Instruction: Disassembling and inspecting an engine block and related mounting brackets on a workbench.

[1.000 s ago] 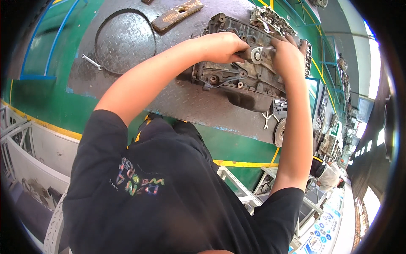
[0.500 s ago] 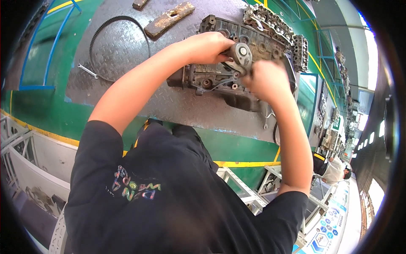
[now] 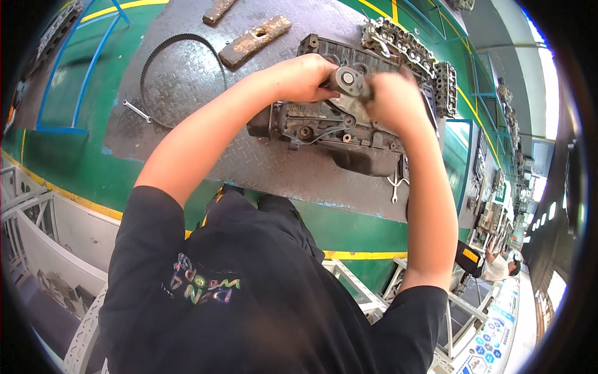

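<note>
Over the engine block (image 3: 369, 161), a grey metal part (image 3: 349, 80) with a round, pulley-like end and a bright central hub is held up; its exact kind is unclear. My left hand (image 3: 306, 77) grips its left edge between thumb and fingers. My right hand (image 3: 396, 100) is closed at its right side, with the fingers curled, partly hidden and smeared by motion. Whether it grips the same part or something smaller, I cannot make out. Beneath my hands the block lies on its side, with a thin cable or hose along its near face.
On the steel bench (image 3: 268, 168) lie a toothed belt (image 3: 144, 75), a wrench (image 3: 137, 111), a rusty slotted bar (image 3: 255, 41) and another wrench (image 3: 395, 187). A cylinder head (image 3: 398, 38) sits beyond the block. A person (image 3: 498, 267) is far right.
The metal part has shifted slightly left and tilted, its round face turned more toward me. My left hand moves with it; my right hand has turned beside it. The view has shifted slightly.
</note>
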